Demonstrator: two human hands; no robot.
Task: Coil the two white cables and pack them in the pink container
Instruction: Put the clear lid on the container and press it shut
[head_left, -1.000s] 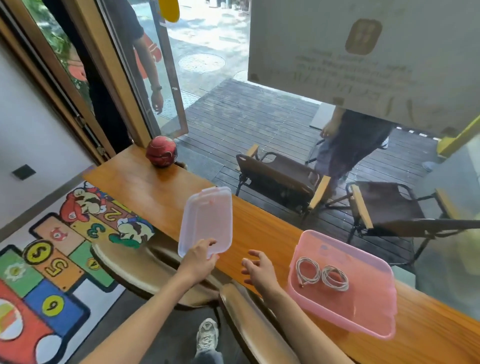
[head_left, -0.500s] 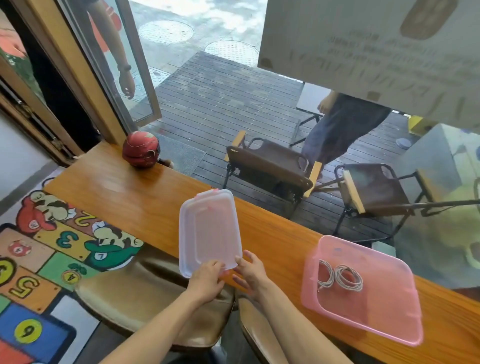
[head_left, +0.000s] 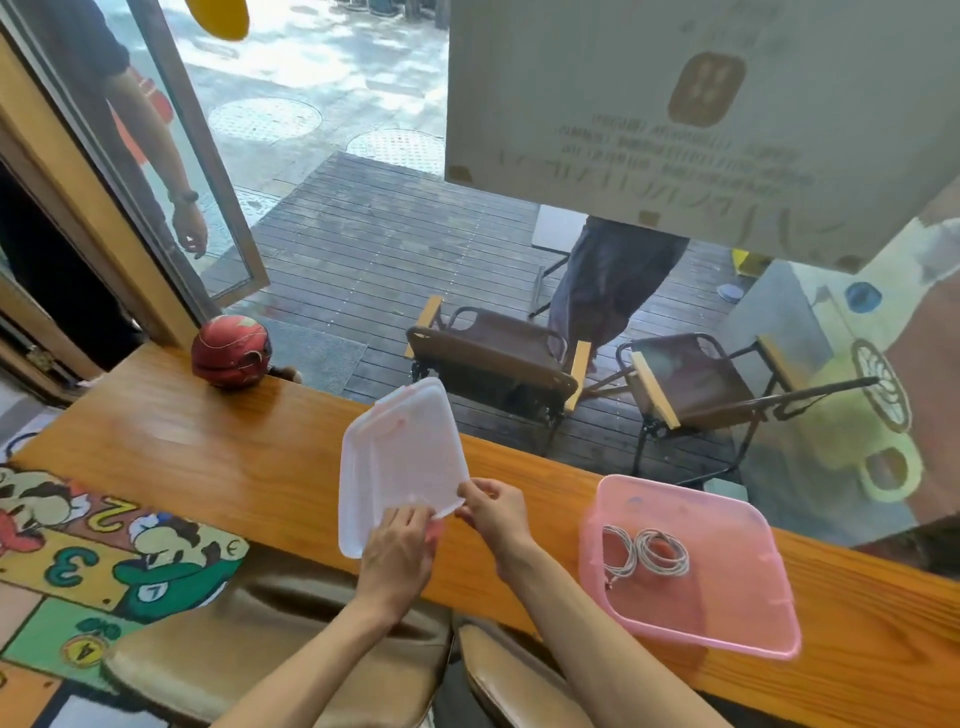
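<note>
A long, glossy orange-brown wooden tabletop (head_left: 218, 457) runs along a window, and both bare hands are raised over its near edge, holding a translucent, whitish rectangular plastic lid (head_left: 400, 462) with rounded corners. The left hand (head_left: 397, 556) grips the lid's near edge from below, fingers curled against the plastic with a pink tint showing through at the fingertips. The right hand (head_left: 496, 512) pinches the lid's near right corner between thumb and fingers. The lid is tilted, its far end lifted toward the window, clear of the wood. To the right of the hands, well apart from them, the shallow pink translucent plastic container (head_left: 727, 618) sits on the tabletop with its near corner reaching the table's edge. Inside it, toward its left side, lie the two coiled white cables (head_left: 647, 553), side by side and touching or nearly so, with a small plug end (head_left: 609, 584) sticking out at the near left of the coils. At the far left of the tabletop, against the window frame, rests a round dark-red helmet-like object (head_left: 231, 351). Below the tabletop's near edge are two tan padded leather stool seats (head_left: 270, 639), and on the floor to the left lies a colourful cartoon hopscotch mat with numbers (head_left: 98, 545). Through the glass, two dark folding chairs with wooden armrests (head_left: 498, 353) stand on dark decking.
</note>
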